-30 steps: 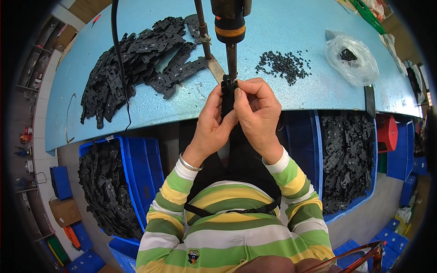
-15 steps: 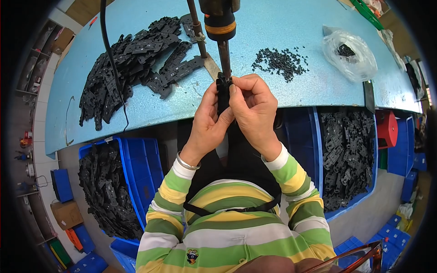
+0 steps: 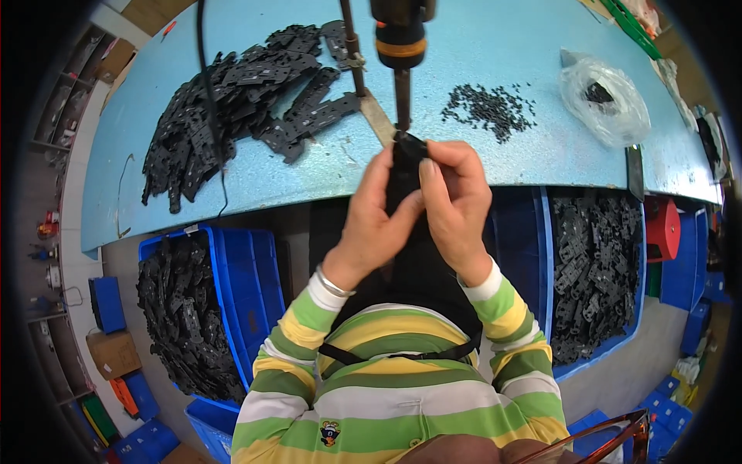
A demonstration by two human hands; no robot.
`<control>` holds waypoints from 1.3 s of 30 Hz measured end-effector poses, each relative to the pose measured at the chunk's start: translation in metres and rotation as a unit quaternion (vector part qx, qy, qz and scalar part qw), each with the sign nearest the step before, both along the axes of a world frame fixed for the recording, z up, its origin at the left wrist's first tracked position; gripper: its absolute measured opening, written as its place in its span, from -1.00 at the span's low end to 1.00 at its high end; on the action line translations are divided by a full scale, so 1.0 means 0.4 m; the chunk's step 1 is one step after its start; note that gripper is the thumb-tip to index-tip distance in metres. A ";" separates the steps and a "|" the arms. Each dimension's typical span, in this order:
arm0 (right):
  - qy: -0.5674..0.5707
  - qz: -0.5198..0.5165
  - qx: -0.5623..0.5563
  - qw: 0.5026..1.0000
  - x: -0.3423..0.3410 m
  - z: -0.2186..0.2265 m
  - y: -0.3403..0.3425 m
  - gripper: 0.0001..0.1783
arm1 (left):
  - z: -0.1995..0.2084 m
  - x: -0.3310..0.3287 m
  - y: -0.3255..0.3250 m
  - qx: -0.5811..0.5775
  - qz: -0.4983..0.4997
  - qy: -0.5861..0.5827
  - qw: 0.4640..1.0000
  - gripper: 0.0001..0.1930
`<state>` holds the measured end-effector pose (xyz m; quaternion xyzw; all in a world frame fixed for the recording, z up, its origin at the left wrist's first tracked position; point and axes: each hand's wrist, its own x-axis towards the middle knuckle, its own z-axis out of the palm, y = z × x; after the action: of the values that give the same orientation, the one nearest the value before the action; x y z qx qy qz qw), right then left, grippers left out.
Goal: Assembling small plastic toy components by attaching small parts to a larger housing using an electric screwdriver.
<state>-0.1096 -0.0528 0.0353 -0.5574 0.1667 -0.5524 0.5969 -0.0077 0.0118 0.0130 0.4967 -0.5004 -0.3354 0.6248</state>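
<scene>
Both hands hold a narrow black plastic part [image 3: 406, 164] just past the table's near edge. My left hand [image 3: 375, 228] grips its left side, with the thumb reaching across toward the right. On the right side, thumb and bent fingers of my right hand [image 3: 457, 213] pinch its edge. Straight above the part's far end hangs an electric screwdriver [image 3: 400, 48], black with an orange ring. Its shaft [image 3: 403, 100] comes down to the part's far end; whether the tip touches is hard to see.
A heap of flat black plastic parts [image 3: 224, 100] covers the table's left. Small black pieces [image 3: 488, 110] lie scattered right of the screwdriver, near a clear plastic bag [image 3: 605, 104]. A metal stand rod [image 3: 352, 50] rises beside the tool. Blue crates [image 3: 251, 286] of black parts flank my legs.
The view has shifted, so the table and tool appear farther right. The black part has turned in my fingers and shows a broader, slanted far end. Both hands still hold it.
</scene>
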 end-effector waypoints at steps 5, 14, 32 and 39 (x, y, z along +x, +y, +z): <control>0.079 -0.098 0.040 0.991 -0.126 -0.035 0.021 -0.82 | 0.025 -0.050 0.014 -0.088 0.063 -0.199 0.974 -0.29; 0.499 -0.453 -0.207 0.709 -0.773 -0.074 -0.168 -0.75 | 0.027 0.346 -0.044 0.072 0.255 -0.584 0.767 -0.51; 0.211 0.177 0.244 0.930 -0.218 -0.033 0.111 -0.70 | 0.023 0.076 0.130 -0.178 0.039 -0.581 0.793 -0.53; 0.211 0.180 0.238 0.931 -0.218 -0.044 0.106 -0.77 | 0.017 -0.074 0.139 0.069 -0.083 0.410 0.905 -0.59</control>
<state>-0.1966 -0.0102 0.0179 -0.5230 0.3124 -0.2499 0.7526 -0.0372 0.0673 0.0198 0.3136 -0.2149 -0.5940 0.7090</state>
